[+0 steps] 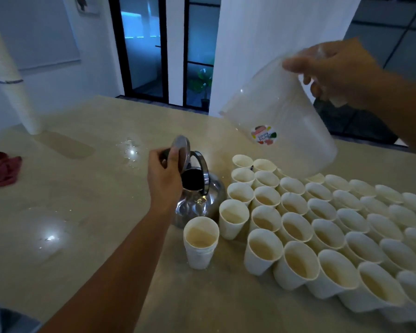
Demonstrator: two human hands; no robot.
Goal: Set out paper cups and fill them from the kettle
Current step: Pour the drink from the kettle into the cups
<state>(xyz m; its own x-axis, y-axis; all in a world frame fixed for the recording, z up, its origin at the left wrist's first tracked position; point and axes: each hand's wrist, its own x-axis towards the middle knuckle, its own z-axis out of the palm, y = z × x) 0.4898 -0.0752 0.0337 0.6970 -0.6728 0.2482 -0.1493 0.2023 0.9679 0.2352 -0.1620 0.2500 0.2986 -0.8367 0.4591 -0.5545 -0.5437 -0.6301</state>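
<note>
Kettle point(198, 200) open on the table point(86, 188), its lid point(181, 151) lifted and a jug point(281, 121) held above.

The steel kettle stands just left of the rows of paper cups point(322, 227), many holding pale liquid. The left hand point(164, 175) pinches the lid, tilted above the opening. The right hand point(334, 70) curls round the handle of a clear plastic jug (sticker on its side), tipped over the far cups. A tall cup stack point(12, 82) and red cloth point(2, 169) sit far left.
</note>
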